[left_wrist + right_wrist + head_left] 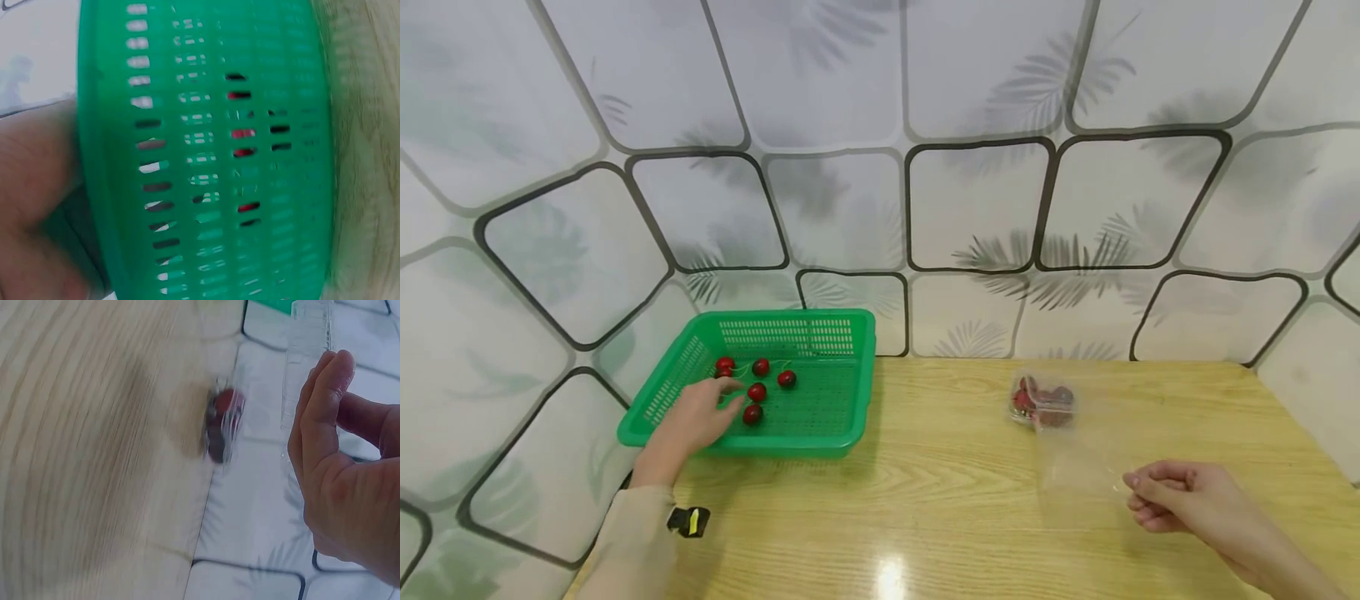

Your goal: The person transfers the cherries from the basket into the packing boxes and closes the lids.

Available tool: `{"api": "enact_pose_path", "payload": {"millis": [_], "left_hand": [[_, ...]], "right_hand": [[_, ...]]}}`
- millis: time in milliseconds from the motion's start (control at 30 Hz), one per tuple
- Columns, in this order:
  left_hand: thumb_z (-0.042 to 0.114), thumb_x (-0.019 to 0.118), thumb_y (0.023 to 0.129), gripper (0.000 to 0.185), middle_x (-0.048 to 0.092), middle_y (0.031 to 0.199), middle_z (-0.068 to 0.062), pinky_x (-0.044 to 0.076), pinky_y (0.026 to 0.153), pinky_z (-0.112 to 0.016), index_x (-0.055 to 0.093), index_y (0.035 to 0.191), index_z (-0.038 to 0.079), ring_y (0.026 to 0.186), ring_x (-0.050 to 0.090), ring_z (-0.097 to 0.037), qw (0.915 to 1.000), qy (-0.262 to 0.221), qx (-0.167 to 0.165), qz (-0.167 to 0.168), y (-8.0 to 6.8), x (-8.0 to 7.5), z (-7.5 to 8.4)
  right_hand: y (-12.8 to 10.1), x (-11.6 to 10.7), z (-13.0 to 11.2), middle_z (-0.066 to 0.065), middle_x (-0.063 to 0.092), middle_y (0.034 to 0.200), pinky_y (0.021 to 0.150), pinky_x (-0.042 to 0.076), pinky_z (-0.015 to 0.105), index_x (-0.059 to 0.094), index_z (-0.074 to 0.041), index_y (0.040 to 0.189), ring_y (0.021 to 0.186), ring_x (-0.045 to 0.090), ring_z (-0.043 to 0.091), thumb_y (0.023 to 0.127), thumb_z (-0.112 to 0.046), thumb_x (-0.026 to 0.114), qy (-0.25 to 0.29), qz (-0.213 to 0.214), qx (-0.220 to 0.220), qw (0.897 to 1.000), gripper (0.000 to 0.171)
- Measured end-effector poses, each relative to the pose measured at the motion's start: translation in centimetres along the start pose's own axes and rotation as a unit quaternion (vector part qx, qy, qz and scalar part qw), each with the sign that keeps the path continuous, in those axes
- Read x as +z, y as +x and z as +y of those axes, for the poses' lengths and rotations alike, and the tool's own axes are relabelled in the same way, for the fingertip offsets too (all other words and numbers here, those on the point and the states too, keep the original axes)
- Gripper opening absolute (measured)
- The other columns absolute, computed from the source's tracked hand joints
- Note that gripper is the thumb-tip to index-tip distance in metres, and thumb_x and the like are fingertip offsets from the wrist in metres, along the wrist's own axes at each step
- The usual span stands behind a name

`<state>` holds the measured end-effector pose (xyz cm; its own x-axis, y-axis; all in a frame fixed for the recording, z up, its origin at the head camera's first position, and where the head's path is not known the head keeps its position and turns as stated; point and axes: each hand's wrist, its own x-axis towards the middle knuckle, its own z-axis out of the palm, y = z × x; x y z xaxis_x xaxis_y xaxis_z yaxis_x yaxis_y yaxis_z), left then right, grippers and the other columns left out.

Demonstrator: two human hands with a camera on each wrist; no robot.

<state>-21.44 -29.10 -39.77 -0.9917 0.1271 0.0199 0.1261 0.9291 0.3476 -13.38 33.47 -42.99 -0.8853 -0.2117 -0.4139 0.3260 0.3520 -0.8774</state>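
Observation:
A green slotted basket [790, 317] stands at the table's back left with several red cherries [757, 392] in it. My left hand [730, 402] reaches over the near rim with its fingers relaxed, and the thumb lies beside the nearest cherry [752, 413]. The left wrist view is blurred: the basket wall [206, 156] fills it and red cherries [242, 133] show through the slots. A clear plastic bag [1075, 454] lies at the right with more cherries [1041, 402] at its far end. My right hand [1138, 493] pinches the bag's near edge [306, 356].
The wooden table [925, 500] meets a patterned wall at the back and on both sides. A small black and yellow device [688, 522] sits at my left sleeve. Bare wood lies between the basket and the bag.

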Motion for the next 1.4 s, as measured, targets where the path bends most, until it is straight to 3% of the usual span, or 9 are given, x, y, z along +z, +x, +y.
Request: {"api": "enact_pose_path", "payload": {"millis": [100,200,500,667,900,1233,1400], "left_hand": [[0.021,0.056,0.104,0.042,0.062,0.134,-0.031,0.055,0.089,-0.058,0.058,0.137,-0.004,0.106,0.068,-0.043,0.9995,0.008,-0.017,-0.026,0.3,-0.2,-0.7],[0.023,0.056,0.103,0.045,0.06,0.135,-0.033,0.053,0.092,-0.061,0.055,0.139,-0.005,0.113,0.064,-0.048,0.9985,0.016,-0.026,-0.046,0.7,-0.3,-1.2],[0.027,0.056,0.104,0.053,0.062,0.129,-0.034,0.053,0.093,-0.062,0.049,0.144,-0.007,0.116,0.061,-0.05,0.9924,0.024,-0.069,-0.099,1.8,-0.6,-1.9],[0.03,0.054,0.105,0.059,0.051,0.143,-0.038,0.046,0.1,-0.068,0.043,0.148,-0.008,0.127,0.051,-0.058,0.986,0.043,-0.092,-0.132,2.0,-0.5,-2.1],[0.032,0.053,0.105,0.062,0.042,0.15,-0.038,0.042,0.104,-0.07,0.04,0.149,-0.01,0.135,0.041,-0.061,0.9827,0.043,-0.105,-0.147,2.5,-0.3,-2.2],[0.029,0.055,0.104,0.055,0.05,0.144,-0.038,0.048,0.102,-0.063,0.051,0.14,-0.013,0.13,0.049,-0.057,0.9822,0.048,-0.089,-0.159,3.6,-0.1,-2.2],[0.027,0.057,0.103,0.053,0.052,0.142,-0.037,0.049,0.099,-0.063,0.054,0.137,-0.013,0.128,0.052,-0.056,0.9808,0.046,-0.094,-0.165,3.9,0.1,-2.3]], "right_hand": [[0.2,1.9,-0.4,0.003,0.075,0.093,0.075,0.063,0.03,0.064,0.009,0.116,0.083,0.075,0.013,0.105,-0.024,0.059,0.002,-0.03,-0.02,0.999,0.035],[0.4,3.8,-0.8,0.005,0.074,0.091,0.073,0.063,0.03,0.064,0.011,0.115,0.079,0.073,0.011,0.104,-0.024,0.061,0.002,-0.054,-0.029,0.998,0.036],[1.7,8.3,-1.4,0.005,0.073,0.086,0.068,0.062,0.026,0.065,0.008,0.11,0.074,0.071,0.012,0.101,-0.024,0.066,0.015,-0.106,-0.011,0.994,0.034],[2.3,10.3,-1.3,0.005,0.072,0.083,0.065,0.061,0.023,0.065,0.006,0.102,0.069,0.072,0.009,0.099,-0.021,0.068,0.028,-0.127,-0.014,0.991,0.028],[2.9,11.5,-0.7,0.005,0.072,0.08,0.062,0.06,0.022,0.066,0.006,0.1,0.066,0.071,0.008,0.1,-0.015,0.066,0.024,-0.128,-0.017,0.991,0.021],[2.7,11.9,-0.1,0.004,0.072,0.074,0.058,0.059,0.021,0.069,0.003,0.091,0.061,0.07,0.008,0.101,-0.016,0.064,-0.024,-0.118,-0.002,0.993,0.022],[2.4,12.0,0.0,0.002,0.071,0.068,0.053,0.055,0.017,0.07,0.002,0.085,0.056,0.067,0.005,0.102,-0.021,0.062,-0.038,-0.136,-0.012,0.99,0.03]]}}
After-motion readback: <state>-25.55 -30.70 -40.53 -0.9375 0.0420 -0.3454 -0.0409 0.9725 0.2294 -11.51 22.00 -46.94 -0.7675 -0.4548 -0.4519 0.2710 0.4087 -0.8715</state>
